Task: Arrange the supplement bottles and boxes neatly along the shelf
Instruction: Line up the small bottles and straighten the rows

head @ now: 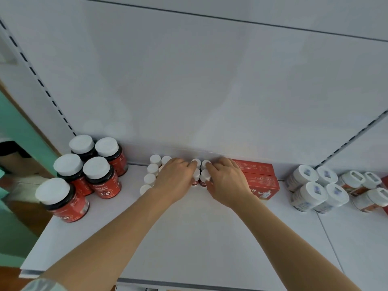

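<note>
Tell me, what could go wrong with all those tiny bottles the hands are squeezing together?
1. The small white-capped bottles stand packed tightly between the left hand and right hand; a hard push might topple one into its neighbours.
2. The right hand sits against the red boxes, so it could nudge them crooked.
3. The big jar stands near the shelf's front edge and might fall if bumped.

Shelf carries all. Large bottles at 9 o'clock, five, in cluster. Small bottles at 12 o'clock, near back wall. Boxes at 1 o'clock, stacked, just right of small bottles. Jars at 3 o'clock, well apart from boxes.
</note>
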`<state>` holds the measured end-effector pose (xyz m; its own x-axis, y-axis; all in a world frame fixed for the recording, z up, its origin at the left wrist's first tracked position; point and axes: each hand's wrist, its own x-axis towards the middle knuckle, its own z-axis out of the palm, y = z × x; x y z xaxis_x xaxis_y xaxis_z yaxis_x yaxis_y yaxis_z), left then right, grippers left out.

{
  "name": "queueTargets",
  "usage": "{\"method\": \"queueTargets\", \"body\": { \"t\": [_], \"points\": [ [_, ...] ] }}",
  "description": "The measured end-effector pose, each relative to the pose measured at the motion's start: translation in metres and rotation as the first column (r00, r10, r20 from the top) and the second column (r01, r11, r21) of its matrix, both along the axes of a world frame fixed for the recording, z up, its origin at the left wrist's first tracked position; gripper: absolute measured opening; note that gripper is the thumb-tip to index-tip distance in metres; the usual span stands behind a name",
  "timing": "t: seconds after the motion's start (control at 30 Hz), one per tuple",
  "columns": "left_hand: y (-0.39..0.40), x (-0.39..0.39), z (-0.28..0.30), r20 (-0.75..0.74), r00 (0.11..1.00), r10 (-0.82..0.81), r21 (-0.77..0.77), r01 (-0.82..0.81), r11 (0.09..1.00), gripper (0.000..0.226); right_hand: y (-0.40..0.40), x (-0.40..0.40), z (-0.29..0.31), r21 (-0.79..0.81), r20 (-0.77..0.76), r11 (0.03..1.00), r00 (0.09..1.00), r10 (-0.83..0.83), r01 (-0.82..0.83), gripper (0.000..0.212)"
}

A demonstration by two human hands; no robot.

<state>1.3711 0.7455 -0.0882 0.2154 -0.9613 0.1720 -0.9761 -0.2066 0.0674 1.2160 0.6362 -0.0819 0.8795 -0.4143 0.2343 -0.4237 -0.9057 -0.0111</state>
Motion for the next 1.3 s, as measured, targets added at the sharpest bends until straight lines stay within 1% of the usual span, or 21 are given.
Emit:
{"method": "queueTargets", "body": {
  "t": [0.2,0.3,0.43,0.6,0.73,0.83,0.9,0.97,1.1,1.2,1.3],
  "points": [
    [0.001,-0.001,0.000,-0.008,1.000,-0.002,-0.005,0.002,1.000,0.030,0.002,-0.001,-0.002,0.009,0.008,1.000,1.000,0.003,-0.003,0.048],
    [0.003,0.000,0.000,-0.034,0.999,0.009,-0.005,-0.009,1.000,0.033,0.003,-0.003,0.000,0.008,0.019,1.000,1.000,0.006,-0.006,0.050],
    [0.006,-0.002,0.005,-0.091,0.996,0.009,-0.031,-0.012,0.999,0.039,0.005,-0.011,0.010,0.010,0.046,1.000,0.999,-0.010,0.010,0.041],
    [0.005,-0.008,0.018,-0.084,0.996,0.004,-0.088,-0.011,0.996,0.045,0.002,-0.038,0.028,0.026,0.119,0.997,0.990,-0.070,0.067,0.041],
    [-0.008,-0.034,0.033,-0.104,0.992,-0.076,-0.154,0.059,0.986,0.053,-0.008,-0.073,0.039,0.005,0.133,0.988,0.979,-0.154,0.154,0.048],
    [-0.018,-0.064,0.043,-0.141,0.983,-0.121,-0.161,0.098,0.982,0.055,-0.020,-0.100,0.043,0.006,0.080,0.979,0.976,-0.203,0.203,0.056],
    [-0.025,-0.081,0.044,-0.143,0.982,-0.123,-0.118,0.106,0.987,0.060,-0.029,-0.115,0.045,0.003,0.020,0.969,0.969,-0.245,0.245,0.063],
    [-0.033,-0.095,0.042,-0.120,0.989,-0.086,-0.052,0.080,0.995,0.066,-0.038,-0.128,0.046,-0.004,-0.040,0.963,0.963,-0.268,0.268,0.068],
    [-0.045,-0.114,0.040,-0.084,0.995,0.059,0.040,-0.056,0.998,0.070,-0.055,-0.142,0.044,-0.017,-0.159,0.969,0.956,-0.246,0.247,0.070],
    [-0.052,-0.122,0.039,-0.068,0.985,0.157,0.072,-0.152,0.986,0.063,-0.066,-0.144,0.042,-0.026,-0.211,0.981,0.958,-0.193,0.191,0.068],
    [-0.055,-0.126,0.036,-0.070,0.980,0.188,0.099,-0.181,0.979,0.047,-0.072,-0.142,0.037,-0.018,-0.210,0.991,0.969,-0.132,0.131,0.061]
  ]
}}
